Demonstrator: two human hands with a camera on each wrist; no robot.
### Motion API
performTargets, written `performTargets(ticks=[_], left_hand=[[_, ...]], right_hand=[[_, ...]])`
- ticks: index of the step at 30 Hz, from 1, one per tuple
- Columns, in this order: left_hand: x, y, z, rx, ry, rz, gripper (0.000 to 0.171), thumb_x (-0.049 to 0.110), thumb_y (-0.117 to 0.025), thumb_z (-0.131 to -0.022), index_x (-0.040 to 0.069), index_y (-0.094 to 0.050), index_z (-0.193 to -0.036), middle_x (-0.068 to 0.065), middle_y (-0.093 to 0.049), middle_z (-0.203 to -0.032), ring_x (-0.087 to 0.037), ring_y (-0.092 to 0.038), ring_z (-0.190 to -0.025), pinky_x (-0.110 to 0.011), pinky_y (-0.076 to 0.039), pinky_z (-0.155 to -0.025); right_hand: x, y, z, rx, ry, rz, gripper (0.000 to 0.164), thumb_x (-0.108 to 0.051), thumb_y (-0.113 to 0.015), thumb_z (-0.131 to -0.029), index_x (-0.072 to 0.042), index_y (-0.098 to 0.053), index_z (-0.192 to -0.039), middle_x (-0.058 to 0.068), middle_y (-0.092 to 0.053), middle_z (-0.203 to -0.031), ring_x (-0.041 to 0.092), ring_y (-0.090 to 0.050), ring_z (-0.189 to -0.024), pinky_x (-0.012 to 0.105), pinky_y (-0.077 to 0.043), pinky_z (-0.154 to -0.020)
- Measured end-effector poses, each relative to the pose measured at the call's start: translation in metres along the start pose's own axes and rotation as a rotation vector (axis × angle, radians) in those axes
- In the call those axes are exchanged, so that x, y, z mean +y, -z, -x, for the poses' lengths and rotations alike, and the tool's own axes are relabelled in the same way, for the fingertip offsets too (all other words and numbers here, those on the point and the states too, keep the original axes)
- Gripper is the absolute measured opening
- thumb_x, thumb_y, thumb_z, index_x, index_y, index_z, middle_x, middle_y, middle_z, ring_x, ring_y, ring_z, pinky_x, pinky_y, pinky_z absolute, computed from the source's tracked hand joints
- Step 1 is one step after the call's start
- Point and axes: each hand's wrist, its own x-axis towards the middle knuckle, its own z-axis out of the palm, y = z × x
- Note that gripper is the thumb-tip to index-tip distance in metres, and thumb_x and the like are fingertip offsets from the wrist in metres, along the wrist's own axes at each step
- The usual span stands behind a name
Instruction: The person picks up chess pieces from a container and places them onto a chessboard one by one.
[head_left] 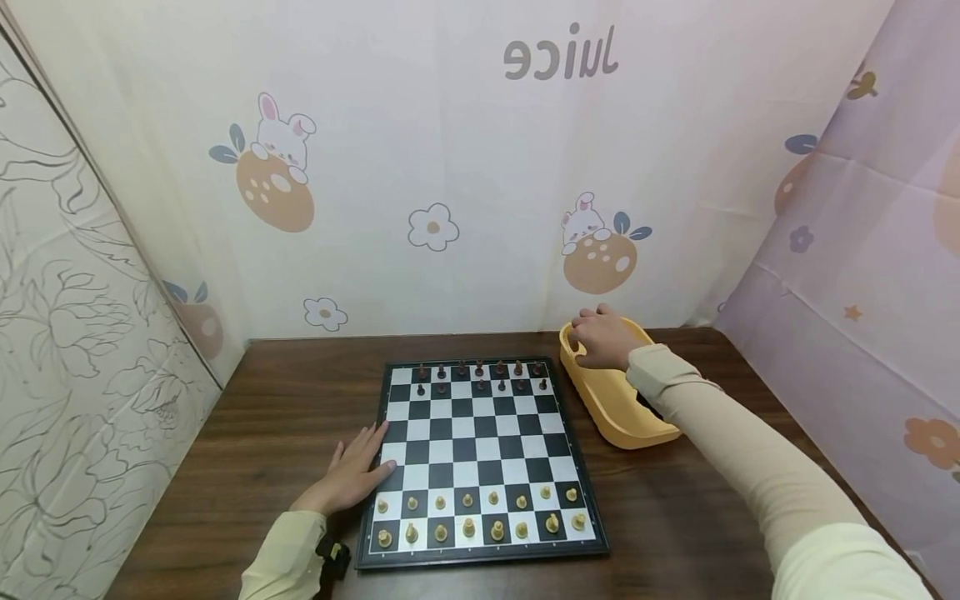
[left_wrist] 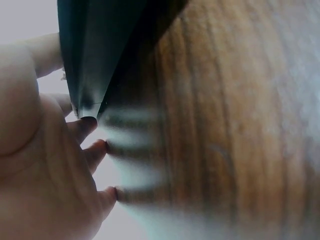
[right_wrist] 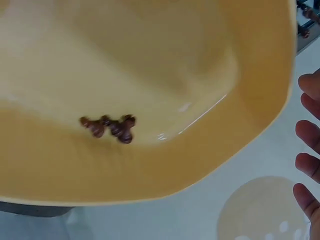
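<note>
A black-and-white chessboard [head_left: 465,450] with a black frame lies on the brown table. Cream chess pieces [head_left: 468,527] fill two rows at its near side; dark red chess pieces [head_left: 479,367] stand in two rows at the far side. My left hand [head_left: 348,475] rests at the board's left edge, fingers spread and thumb reaching over the frame. Over the far end of a yellow tray [head_left: 630,432] hovers my right hand [head_left: 606,340], its fingers loosely bent and apparently empty. Inside the tray lie dark red chess pieces [right_wrist: 121,129], touching one another.
The tray stands right of the board, close to its far right corner. A patterned cloth wall [head_left: 465,167] rises behind the table [head_left: 300,392], with further cloth sides [head_left: 862,317] at left and right.
</note>
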Motion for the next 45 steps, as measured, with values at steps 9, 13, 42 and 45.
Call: performTargets(ticks=[9, 13, 42, 45], left_hand=[[-0.001, 0.0, 0.001, -0.004, 0.004, 0.009, 0.07, 0.037, -0.053, -0.096, 0.008, -0.022, -0.152, -0.022, -0.02, -0.154, -0.039, -0.01, -0.143, -0.06, 0.004, -0.11], [0.0, 0.0, 0.0, -0.002, 0.003, 0.012, 0.07, 0.037, -0.053, -0.096, 0.009, -0.022, -0.152, -0.021, -0.019, -0.155, -0.039, -0.01, -0.143, -0.06, 0.004, -0.11], [0.0, -0.001, 0.001, 0.012, 0.022, 0.014, 0.07, 0.039, -0.054, -0.095, 0.01, -0.025, -0.152, -0.021, -0.022, -0.154, -0.038, -0.011, -0.143, -0.06, 0.003, -0.11], [0.001, -0.001, 0.002, 0.011, 0.02, 0.016, 0.07, 0.039, -0.055, -0.095, 0.01, -0.026, -0.152, -0.022, -0.022, -0.154, -0.039, -0.011, -0.143, -0.06, 0.002, -0.11]], right_hand=[[0.018, -0.007, 0.019, 0.013, -0.011, -0.003, 0.009, -0.02, -0.078, -0.068, -0.016, -0.071, -0.073, -0.003, -0.06, -0.074, 0.021, -0.05, -0.072, 0.04, -0.034, -0.064], [0.024, -0.005, 0.027, -0.006, -0.039, -0.014, 0.009, -0.018, -0.077, -0.067, -0.015, -0.07, -0.072, -0.003, -0.06, -0.073, 0.021, -0.05, -0.071, 0.04, -0.033, -0.065], [0.057, -0.054, 0.049, -0.127, 0.124, 0.338, 0.024, -0.021, -0.083, -0.07, -0.02, -0.06, -0.063, -0.003, -0.05, -0.062, 0.018, -0.039, -0.062, 0.034, -0.029, -0.063], [0.058, -0.061, 0.049, -0.134, 0.146, 0.389, 0.022, -0.02, -0.082, -0.07, -0.019, -0.061, -0.063, -0.003, -0.052, -0.063, 0.018, -0.043, -0.064, 0.036, -0.034, -0.064]])
